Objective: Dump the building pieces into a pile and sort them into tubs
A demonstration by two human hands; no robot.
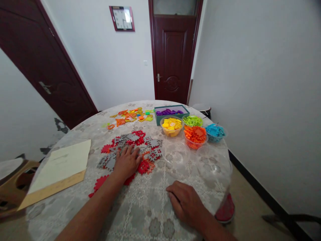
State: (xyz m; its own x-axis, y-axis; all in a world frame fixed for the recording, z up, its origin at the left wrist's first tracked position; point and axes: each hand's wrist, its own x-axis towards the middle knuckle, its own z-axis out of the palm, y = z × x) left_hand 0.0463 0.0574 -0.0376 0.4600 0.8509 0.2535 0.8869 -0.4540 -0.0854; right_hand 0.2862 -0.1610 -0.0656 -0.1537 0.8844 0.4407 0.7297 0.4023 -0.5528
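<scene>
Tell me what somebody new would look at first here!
Probably the heap of mostly red and gray pieces near the middle of the table, with the left hand on it. Next, maybe the bowls of yellow, green, orange and blue pieces right of the heap, by a box of purple ones.

A heap of pieces (125, 140) lies mid-tabletop (145, 207), under the left hand (127, 160); the right hand (184, 201) is nearer, to the heap's right. Behind the heap lies a second cluster of pieces (130, 115), and right of that stands a box (158, 119) with more inside. Four filled bowls (170, 134) stand close together before and right of the box. Two round containers (176, 155) sit before the bowls. On the left, a sheet (62, 159) lies on a board (54, 189). Beyond the tabletop, a clock (122, 19) hangs left of a door (173, 57).
</scene>
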